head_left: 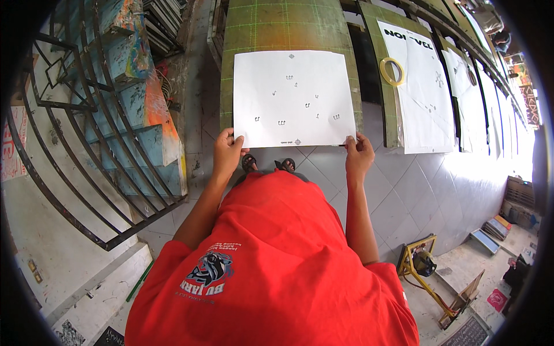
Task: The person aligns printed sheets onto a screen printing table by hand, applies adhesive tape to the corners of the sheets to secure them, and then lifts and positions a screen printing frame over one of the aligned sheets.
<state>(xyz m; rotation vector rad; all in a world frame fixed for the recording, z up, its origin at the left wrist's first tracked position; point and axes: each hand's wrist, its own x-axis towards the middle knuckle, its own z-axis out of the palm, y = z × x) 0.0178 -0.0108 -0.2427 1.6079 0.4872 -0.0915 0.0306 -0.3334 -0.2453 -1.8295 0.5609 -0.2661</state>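
Note:
A white sheet of paper (pixel 294 109) with small dark marks and crosshair marks at its far and near edges lies over the near end of a green gridded board (pixel 283 29). My left hand (pixel 228 151) pinches the sheet's near left corner between thumb and fingers. At the near right corner my right hand (pixel 359 151) pinches the paper the same way. A thin dark item shows by the right fingertips, too small to name. The sheet's near edge reaches slightly past the board.
Rightward, more boards carry printed sheets (pixel 424 109), with a roll of tape (pixel 392 71) on one. A black metal railing (pixel 86 109) stands at left before paint-stained blue steps (pixel 138 138). A yellow-framed work lamp (pixel 424 262) is at lower right. Grey floor tiles (pixel 398 190) lie below.

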